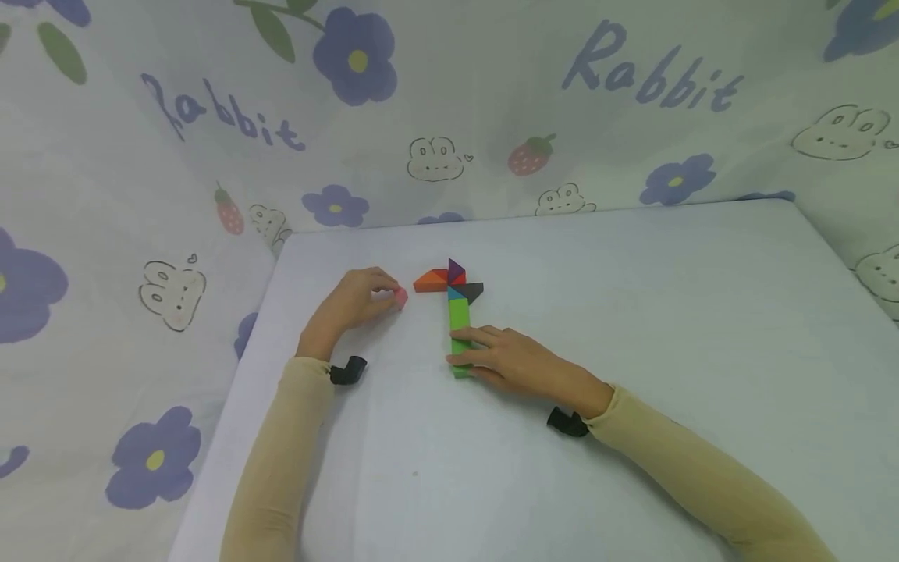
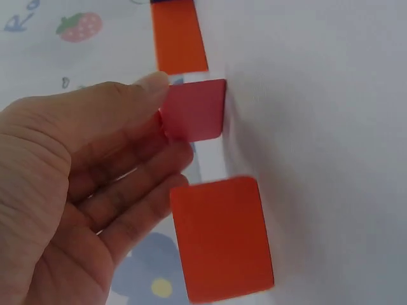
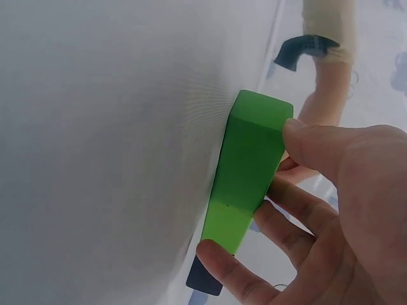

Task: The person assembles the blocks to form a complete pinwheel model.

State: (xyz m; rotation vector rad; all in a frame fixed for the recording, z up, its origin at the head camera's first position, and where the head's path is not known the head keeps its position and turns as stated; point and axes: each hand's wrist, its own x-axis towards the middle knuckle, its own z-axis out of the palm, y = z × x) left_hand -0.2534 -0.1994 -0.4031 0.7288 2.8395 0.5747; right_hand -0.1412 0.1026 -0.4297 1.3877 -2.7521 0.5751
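My left hand pinches a small pink-red block between thumb and fingertips, just left of a pinwheel shape of blocks. Close under that hand in the left wrist view is an orange-red block, hidden by the hand in the head view. My right hand holds a long green bar at its near part, thumb at one side and a fingertip at the other. The bar runs up to the pinwheel's blue piece. Around that centre lie orange, purple, red and dark grey pieces.
A white table carries everything, with a printed cloth hanging behind and at the sides. A black wrist mount sits on the left wrist and another on the right.
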